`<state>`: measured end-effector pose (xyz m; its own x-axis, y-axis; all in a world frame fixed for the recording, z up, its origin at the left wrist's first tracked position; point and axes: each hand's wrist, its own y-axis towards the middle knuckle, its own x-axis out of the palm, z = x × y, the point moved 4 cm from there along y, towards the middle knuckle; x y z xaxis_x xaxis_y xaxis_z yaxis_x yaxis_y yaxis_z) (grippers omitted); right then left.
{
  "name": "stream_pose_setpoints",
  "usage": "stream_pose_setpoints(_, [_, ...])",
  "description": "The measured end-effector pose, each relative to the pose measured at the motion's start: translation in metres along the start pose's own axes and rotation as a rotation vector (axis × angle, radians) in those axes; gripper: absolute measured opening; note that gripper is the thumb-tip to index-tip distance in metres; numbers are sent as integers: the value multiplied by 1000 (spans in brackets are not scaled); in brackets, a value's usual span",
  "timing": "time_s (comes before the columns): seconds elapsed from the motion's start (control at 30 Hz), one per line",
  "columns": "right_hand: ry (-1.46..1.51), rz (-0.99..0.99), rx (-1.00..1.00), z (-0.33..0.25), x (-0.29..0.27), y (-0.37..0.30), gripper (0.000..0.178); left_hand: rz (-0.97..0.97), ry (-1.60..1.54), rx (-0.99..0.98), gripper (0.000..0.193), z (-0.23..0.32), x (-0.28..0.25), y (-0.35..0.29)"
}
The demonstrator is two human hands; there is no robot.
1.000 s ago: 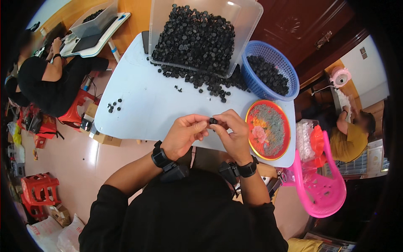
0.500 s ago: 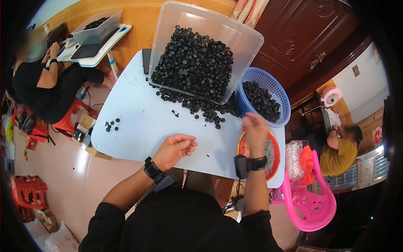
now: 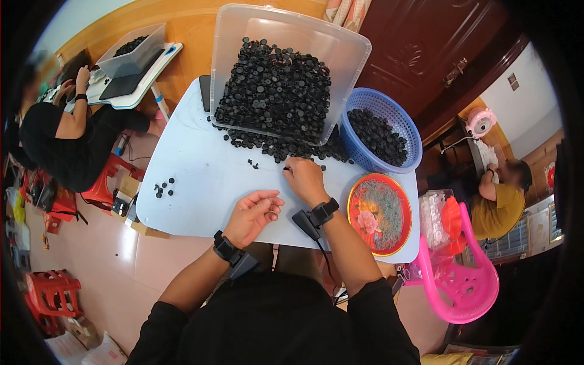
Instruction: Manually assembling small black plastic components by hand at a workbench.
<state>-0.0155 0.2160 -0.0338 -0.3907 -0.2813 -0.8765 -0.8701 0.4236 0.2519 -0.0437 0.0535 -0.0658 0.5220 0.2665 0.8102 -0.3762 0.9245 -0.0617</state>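
Note:
My right hand (image 3: 306,181) is closed at the near edge of a loose spread of small black round caps (image 3: 267,145). Its fingertips pinch a small black cap (image 3: 286,168), mostly hidden by the fingers. Nearer to me, my left hand (image 3: 252,214) hovers over the table with its fingers loosely bent and apart, and no piece shows in it. Behind the spread, a tilted clear plastic bin (image 3: 350,52) holds a heap of the same black caps. A few stray black pieces (image 3: 253,165) lie just left of my right hand.
A blue basket (image 3: 358,149) of black parts stands right of the bin. Before it lies a red-rimmed floral tray (image 3: 367,222) with thin grey metal pieces. A small cap group (image 3: 163,187) sits at the table's left. A pink chair (image 3: 471,298) stands at right; people work on both sides.
My right hand has moved left from above the floral tray to the edge of the black caps and closed there. My left hand stays nearly in place. The view has shifted slightly.

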Motion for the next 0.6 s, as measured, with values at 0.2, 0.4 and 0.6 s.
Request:
stream_pose_setpoints(0.2, [616, 36, 56, -27, -20, -38, 10, 128, -16, 14, 26, -3, 6, 2])
stream_pose_setpoints(0.4, [381, 205, -105, -47, -38, -85, 16, 152, 144, -34, 18, -5, 5, 3])
stream_pose_setpoints(0.6, [148, 360, 141, 24, -92, -130, 13, 119, 204, -132, 12, -13, 17, 8])
